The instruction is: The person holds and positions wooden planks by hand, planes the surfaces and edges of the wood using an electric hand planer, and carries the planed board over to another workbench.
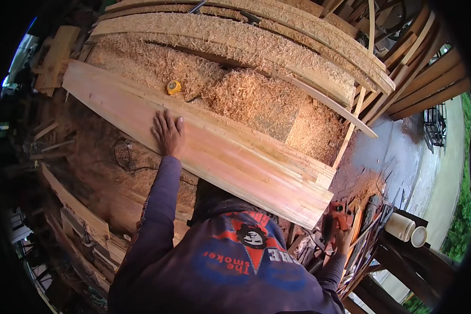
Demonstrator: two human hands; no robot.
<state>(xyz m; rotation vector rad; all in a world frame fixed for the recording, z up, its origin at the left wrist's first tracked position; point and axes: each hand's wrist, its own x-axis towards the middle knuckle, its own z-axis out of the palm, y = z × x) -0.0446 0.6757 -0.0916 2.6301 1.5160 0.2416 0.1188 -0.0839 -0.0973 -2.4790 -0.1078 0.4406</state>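
A long, wide wooden plank (235,157) lies slantwise in front of my body, its broad face up. My left hand (170,137) rests flat on the plank, fingers spread, left of its middle. Beyond the plank's right end, low and close to my side, my right hand (342,242) grips a red electric planer (341,217). Part of that hand and of the tool is hard to make out in the dark clutter. A yellow tape measure (174,87) sits among the shavings just behind the plank.
Curly wood shavings (251,99) cover the bench, with long curved boards (235,44) behind. A thin strip (327,102) juts out at right. Stacked timber (434,83) leans at far right, above a white bucket (399,226). A cable (123,154) lies in the sawdust at left.
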